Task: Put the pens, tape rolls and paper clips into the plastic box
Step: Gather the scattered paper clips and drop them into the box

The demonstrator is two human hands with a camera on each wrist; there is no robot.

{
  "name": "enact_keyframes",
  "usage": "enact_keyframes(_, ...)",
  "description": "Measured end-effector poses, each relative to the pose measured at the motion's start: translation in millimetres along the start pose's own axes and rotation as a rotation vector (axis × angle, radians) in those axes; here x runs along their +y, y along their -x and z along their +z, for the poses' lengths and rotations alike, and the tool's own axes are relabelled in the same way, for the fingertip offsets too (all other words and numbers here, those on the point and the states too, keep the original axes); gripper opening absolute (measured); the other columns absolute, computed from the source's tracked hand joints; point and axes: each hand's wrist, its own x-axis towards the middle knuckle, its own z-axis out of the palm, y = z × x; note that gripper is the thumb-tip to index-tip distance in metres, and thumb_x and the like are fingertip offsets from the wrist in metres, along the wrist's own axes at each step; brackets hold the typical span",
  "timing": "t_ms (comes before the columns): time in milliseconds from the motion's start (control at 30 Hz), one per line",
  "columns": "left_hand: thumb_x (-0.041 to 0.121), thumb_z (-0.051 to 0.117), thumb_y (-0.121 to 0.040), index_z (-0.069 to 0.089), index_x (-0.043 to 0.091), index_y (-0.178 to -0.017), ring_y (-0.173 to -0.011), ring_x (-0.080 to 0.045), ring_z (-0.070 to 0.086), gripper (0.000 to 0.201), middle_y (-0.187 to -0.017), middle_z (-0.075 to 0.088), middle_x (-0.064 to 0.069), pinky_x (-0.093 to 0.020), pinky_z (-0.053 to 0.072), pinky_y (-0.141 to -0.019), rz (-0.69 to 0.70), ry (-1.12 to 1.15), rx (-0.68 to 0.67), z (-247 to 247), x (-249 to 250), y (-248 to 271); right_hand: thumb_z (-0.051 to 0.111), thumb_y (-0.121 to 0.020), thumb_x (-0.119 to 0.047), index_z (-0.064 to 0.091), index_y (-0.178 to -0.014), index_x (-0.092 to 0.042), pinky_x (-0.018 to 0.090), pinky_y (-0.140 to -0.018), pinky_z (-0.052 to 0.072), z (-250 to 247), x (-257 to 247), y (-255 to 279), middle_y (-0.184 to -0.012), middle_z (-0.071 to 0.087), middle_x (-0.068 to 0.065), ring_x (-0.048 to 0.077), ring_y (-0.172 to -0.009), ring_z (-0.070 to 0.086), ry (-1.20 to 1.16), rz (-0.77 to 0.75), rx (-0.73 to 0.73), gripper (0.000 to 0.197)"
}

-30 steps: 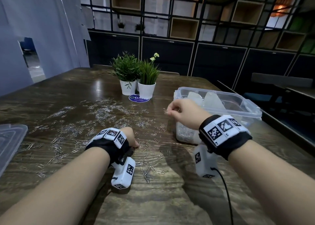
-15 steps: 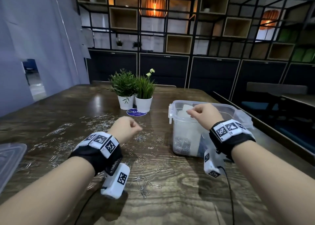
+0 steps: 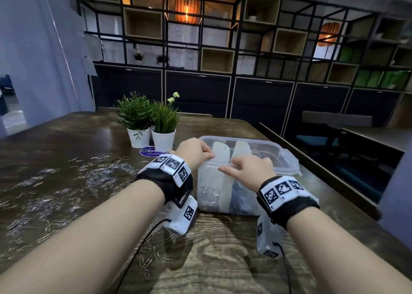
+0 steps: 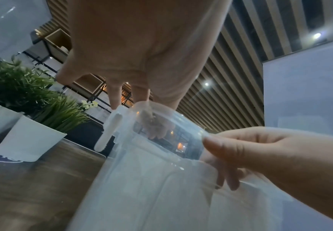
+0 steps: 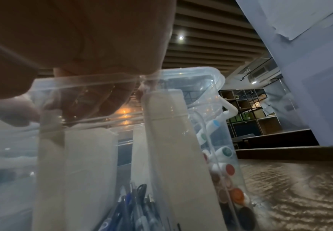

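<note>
Both hands at plastic box [image 3: 287,160] near rim: right hand [image 3: 249,171] pinching rim; left hand [image 3: 194,152] fingers curled over left corner, contents unclear. Paper clips [image 3: 66,193] scattered on tabletop [image 3: 223,260] left of box; pens [image 5: 134,207] inside box.

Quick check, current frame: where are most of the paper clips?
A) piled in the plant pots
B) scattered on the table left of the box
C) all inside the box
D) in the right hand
B: the paper clips mostly lie strewn over the table left of the plastic box; only some sit inside it.
</note>
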Motion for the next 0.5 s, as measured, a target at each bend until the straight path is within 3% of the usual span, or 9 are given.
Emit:
enact_keyframes(67,0.051,0.054,-0.087,0.061,0.038,-0.062,-0.1,-0.027,0.06,0.03,-0.081,0.065,0.008,-0.048,0.044,-0.095,-0.003,-0.052,-0.044,1,2,0,0.037,-0.088,-0.073,0.05,-0.071,-0.026,0.037,-0.08,0.029,1,0,0,-0.07,0.055,-0.01,0.013,-0.08,0.05,-0.001,-0.009,0.014,0.052)
enact_keyframes(133,0.043,0.044,-0.097,0.07,0.031,-0.087,-0.11,-0.03,0.055,0.03,-0.099,0.068,0.0,-0.039,0.04,-0.098,0.042,-0.084,-0.081,0,5,2,0.037,-0.089,-0.073,0.053,-0.074,-0.026,0.037,-0.079,0.028,3,0,0,-0.072,0.057,-0.01,0.013,-0.081,0.052,-0.005,-0.014,0.024,0.051)
enact_keyframes(200,0.033,0.041,-0.1,0.066,0.022,-0.116,-0.119,-0.025,0.051,0.032,-0.121,0.064,-0.002,-0.036,0.035,-0.105,0.106,-0.06,-0.058,-3,4,7,0.037,-0.089,-0.072,0.047,-0.068,-0.026,0.038,-0.082,0.029,3,0,0,-0.069,0.055,-0.01,0.013,-0.08,0.052,-0.015,-0.018,0.027,0.051)
enact_keyframes(233,0.03,0.041,-0.1,0.064,0.021,-0.12,-0.119,-0.022,0.052,0.031,-0.124,0.063,-0.002,-0.037,0.034,-0.107,0.132,-0.027,-0.032,-7,0,11,0.037,-0.089,-0.072,0.044,-0.066,-0.026,0.038,-0.084,0.03,3,-1,1,-0.068,0.053,-0.011,0.013,-0.079,0.052,-0.025,-0.015,0.021,0.052)
enact_keyframes(300,0.026,0.042,-0.099,0.061,0.02,-0.122,-0.111,-0.019,0.058,0.03,-0.12,0.064,-0.005,-0.037,0.04,-0.102,0.142,0.069,0.027,-13,-12,19,0.037,-0.089,-0.071,0.042,-0.064,-0.027,0.039,-0.086,0.032,3,-1,1,-0.066,0.052,-0.011,0.013,-0.079,0.051,-0.038,-0.012,0.016,0.051)
enact_keyframes(367,0.027,0.043,-0.099,0.058,0.017,-0.124,-0.103,-0.017,0.058,0.03,-0.119,0.062,-0.004,-0.03,0.046,-0.088,0.082,0.12,0.038,-22,-28,31,0.038,-0.089,-0.071,0.043,-0.064,-0.027,0.039,-0.086,0.032,2,-1,2,-0.067,0.053,-0.011,0.013,-0.079,0.051,-0.046,-0.009,0.022,0.051)
enact_keyframes(433,0.029,0.046,-0.099,0.055,0.015,-0.126,-0.095,-0.014,0.054,0.032,-0.117,0.059,-0.004,-0.025,0.041,-0.076,-0.013,0.088,-0.001,-32,-50,47,0.039,-0.089,-0.07,0.05,-0.069,-0.026,0.038,-0.085,0.03,1,-2,3,-0.072,0.058,-0.011,0.013,-0.082,0.053,-0.055,-0.004,0.023,0.05)
enact_keyframes(500,0.034,0.053,-0.095,0.054,0.014,-0.126,-0.095,-0.015,0.054,0.037,-0.119,0.059,-0.006,-0.024,0.041,-0.078,-0.114,-0.003,-0.066,-39,-77,66,0.042,-0.089,-0.07,0.058,-0.081,-0.03,0.038,-0.09,0.03,0,-4,5,-0.084,0.065,-0.011,0.013,-0.091,0.056,-0.079,0.013,0.013,0.044)
